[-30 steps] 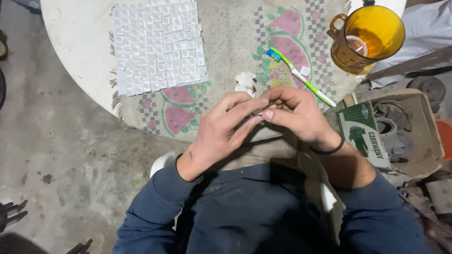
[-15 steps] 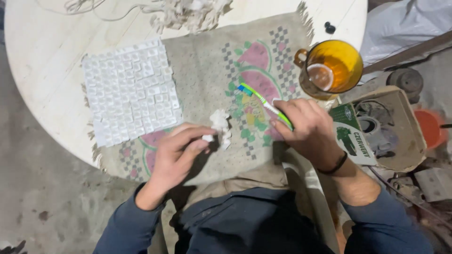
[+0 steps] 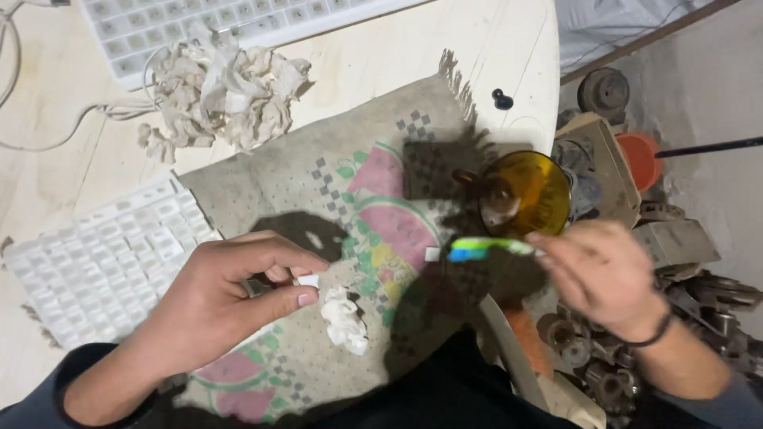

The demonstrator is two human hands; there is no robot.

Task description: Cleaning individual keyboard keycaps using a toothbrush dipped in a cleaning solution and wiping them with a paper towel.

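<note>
Left hand: my left hand (image 3: 230,294) pinches a small white keycap (image 3: 308,280) between thumb and forefinger.
Right hand: my right hand (image 3: 608,274) grips the toothbrush (image 3: 483,249) by its handle.
Brush axis: lies roughly level, bristle end pointing left toward the keycap, a short gap apart.
Nearby: crumpled tissue (image 3: 344,318) just below my left fingertips; amber mug (image 3: 524,195) just beyond the brush.

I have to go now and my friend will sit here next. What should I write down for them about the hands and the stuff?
Left hand: pinches a small white keycap over the patterned cloth.
Right hand: holds a green and blue toothbrush, bristles toward the keycap, not touching it.
Nearby: amber mug, crumpled tissue, sheet of white keycaps at left, bare keyboard frame at top.
Done: many keycaps laid out.
Left: the held keycap is not yet brushed.
</note>
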